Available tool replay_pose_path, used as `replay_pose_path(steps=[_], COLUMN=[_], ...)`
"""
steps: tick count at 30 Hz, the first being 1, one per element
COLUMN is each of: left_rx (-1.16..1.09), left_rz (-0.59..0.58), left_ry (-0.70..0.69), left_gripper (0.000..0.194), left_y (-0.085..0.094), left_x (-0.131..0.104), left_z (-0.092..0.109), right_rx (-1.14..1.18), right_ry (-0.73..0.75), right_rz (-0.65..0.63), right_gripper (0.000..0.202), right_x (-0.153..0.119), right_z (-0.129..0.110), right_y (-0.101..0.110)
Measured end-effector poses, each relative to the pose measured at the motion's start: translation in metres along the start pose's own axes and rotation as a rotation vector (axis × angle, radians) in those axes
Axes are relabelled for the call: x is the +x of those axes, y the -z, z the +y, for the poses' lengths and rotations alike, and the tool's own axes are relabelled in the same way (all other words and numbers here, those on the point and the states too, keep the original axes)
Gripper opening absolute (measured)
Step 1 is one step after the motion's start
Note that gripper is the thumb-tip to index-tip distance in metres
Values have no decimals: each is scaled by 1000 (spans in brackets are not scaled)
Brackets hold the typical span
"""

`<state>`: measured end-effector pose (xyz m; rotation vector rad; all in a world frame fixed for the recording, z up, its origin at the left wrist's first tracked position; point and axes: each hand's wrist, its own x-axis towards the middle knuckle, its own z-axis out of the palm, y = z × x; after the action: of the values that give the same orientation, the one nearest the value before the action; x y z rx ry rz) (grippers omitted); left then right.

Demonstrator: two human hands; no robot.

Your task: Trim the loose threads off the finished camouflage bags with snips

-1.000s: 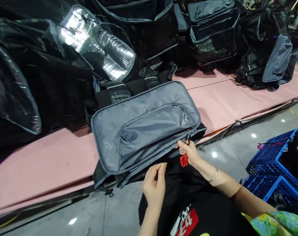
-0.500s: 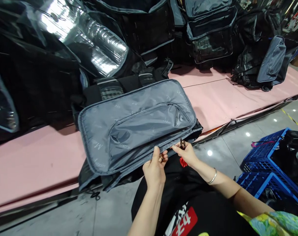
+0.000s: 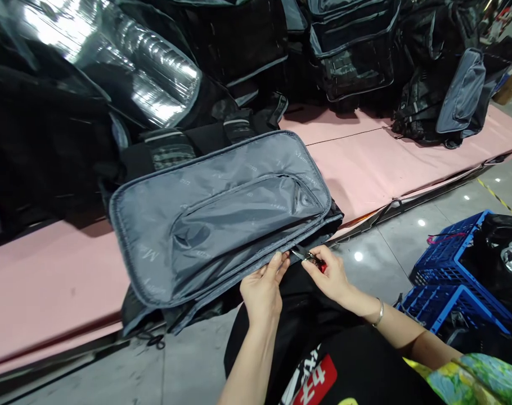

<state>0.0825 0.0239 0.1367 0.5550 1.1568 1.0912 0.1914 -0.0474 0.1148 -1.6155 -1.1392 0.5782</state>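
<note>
A bag (image 3: 150,225) lies across the pink table edge with its grey lining face up. Its near seam edge is pinched by my left hand (image 3: 264,289), thumb on top. My right hand (image 3: 329,275) is closed around small thread snips (image 3: 304,254) with a red part at the grip. The blades of the snips point left and meet the bag's edge just right of my left fingers. Whether a thread lies between the blades is too small to tell.
Behind the bag stand several black bags, one with a shiny silver lining (image 3: 155,73). Farther right on the pink tabletop (image 3: 365,163) sits a black backpack with a grey panel (image 3: 461,93). Blue crates (image 3: 445,247) holding dark items stand on the floor at right.
The snips have swung from upright in my right hand to pointing left at the bag's edge. My right fingers have drawn back from the edge; my left hand still pinches it.
</note>
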Motion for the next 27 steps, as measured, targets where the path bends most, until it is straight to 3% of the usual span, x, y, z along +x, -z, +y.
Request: replay_pose_path(steps=[11,19,27], left_rx=[34,34,22], left_rz=[15,-3,1], left_ry=[0,3,30], left_gripper=[29,30,32], left_y=[0,3,2], left_x=[-2,0,-1], left_z=[2,2,3], right_rx=[-68,-36,-183], right_ry=[52,8,189], right_rz=[9,154,223], right_gripper=[19,20,23], right_x=[11,5,3], right_z=[2,16,31], right_y=[-6,-16,-28])
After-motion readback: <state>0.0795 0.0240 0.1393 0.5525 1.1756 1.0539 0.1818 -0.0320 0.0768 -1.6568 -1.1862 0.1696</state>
